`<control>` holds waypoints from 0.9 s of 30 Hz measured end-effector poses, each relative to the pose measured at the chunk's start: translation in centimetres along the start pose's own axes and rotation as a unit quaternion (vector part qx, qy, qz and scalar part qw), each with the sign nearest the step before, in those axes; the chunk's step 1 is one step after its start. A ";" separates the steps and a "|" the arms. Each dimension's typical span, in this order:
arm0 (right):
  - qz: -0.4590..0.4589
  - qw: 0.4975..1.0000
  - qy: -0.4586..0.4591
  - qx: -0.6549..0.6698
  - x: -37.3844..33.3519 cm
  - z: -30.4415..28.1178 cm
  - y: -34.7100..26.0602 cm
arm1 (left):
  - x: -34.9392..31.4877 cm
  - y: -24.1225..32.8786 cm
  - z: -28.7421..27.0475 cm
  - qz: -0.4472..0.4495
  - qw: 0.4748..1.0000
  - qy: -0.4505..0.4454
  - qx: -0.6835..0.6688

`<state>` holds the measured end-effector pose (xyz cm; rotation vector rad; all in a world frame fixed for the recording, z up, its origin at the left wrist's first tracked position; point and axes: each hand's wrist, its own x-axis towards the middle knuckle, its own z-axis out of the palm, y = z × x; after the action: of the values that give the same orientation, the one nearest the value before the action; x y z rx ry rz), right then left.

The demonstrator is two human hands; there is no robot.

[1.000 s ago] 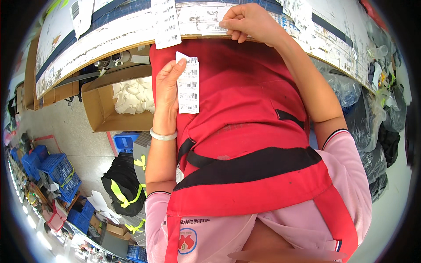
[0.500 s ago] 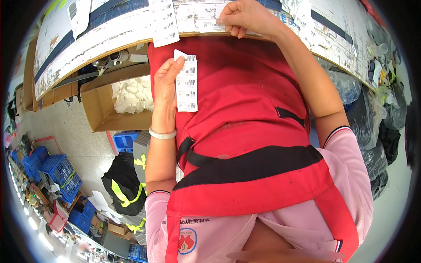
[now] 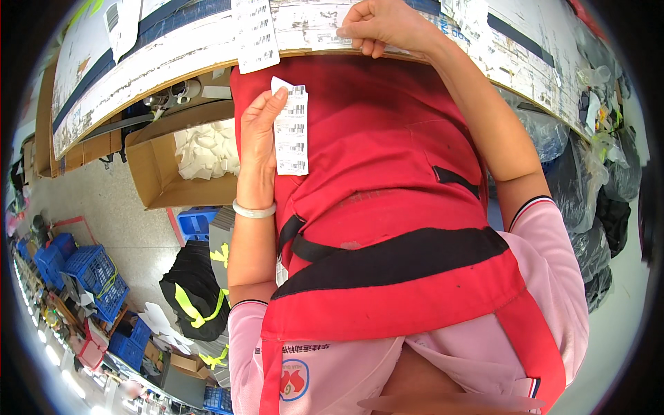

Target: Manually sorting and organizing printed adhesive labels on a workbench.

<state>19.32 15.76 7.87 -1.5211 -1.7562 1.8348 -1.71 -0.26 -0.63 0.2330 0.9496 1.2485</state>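
Observation:
My left hand is closed on a strip of white barcode labels, thumb on top near its upper end. The strip hangs in front of my red apron, its top corner folded up. My right hand rests at the near edge of the worn white table. Its thumb and index finger pinch together at the right end of a small white label lying along that edge; the fingers partly cover it. A second label strip lies across the table and overhangs the edge between my hands.
An open cardboard box of crumpled white paper pieces stands below the table at left. Beyond it are blue crates and a black bundle tied with yellow ribbon. Clear and black plastic bags crowd the right side.
The view has shifted very slightly. Both hands keep practically the same places, the left with its label strip and the right at the small label on the table edge.

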 end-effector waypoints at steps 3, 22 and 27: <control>-0.001 1.000 0.002 0.001 0.0 0.0 0.0 | 0.0 0.1 0.2 -0.001 1.000 0.004 -0.003; -0.067 0.995 0.031 -0.060 -0.4 0.4 1.0 | 0.0 0.0 0.3 0.000 1.000 -0.003 0.030; -0.075 0.995 0.066 -0.011 -3.4 -1.0 1.5 | 0.3 -0.4 0.5 0.004 0.999 0.022 0.030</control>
<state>22.35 13.51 8.70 -1.4401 -1.7818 1.6110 -1.05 0.03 -0.74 0.2579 1.0259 1.2373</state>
